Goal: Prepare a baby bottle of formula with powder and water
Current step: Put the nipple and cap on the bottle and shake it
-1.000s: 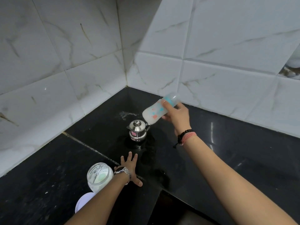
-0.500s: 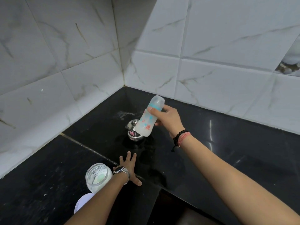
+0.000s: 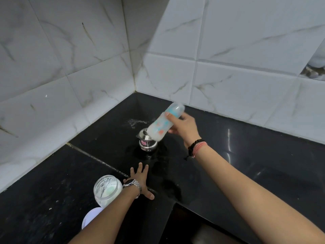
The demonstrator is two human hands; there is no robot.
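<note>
Shaking looks like the step in hand, judging from the blur on the translucent plastic baby bottle with blue and orange prints [image 3: 162, 124], which is tilted in the air above the black stone counter [image 3: 246, 155], its capped top toward the tiled wall. The right hand [image 3: 184, 128] grips it round the upper half, fingers and thumb wrapped on the body. Its milky base hangs just over the small lidded steel pot [image 3: 146, 142], and I cannot tell whether they touch. The left hand [image 3: 140, 182] lies flat on the counter, fingers spread wide, holding nothing. Just beside that wrist stands the open glass jar of white powder [image 3: 107, 189], with a white round lid [image 3: 91, 217] near it.

Risks: a downward swing could knock the pot over, and a loose cap would spray formula; the uncovered jar could catch splashes.
</note>
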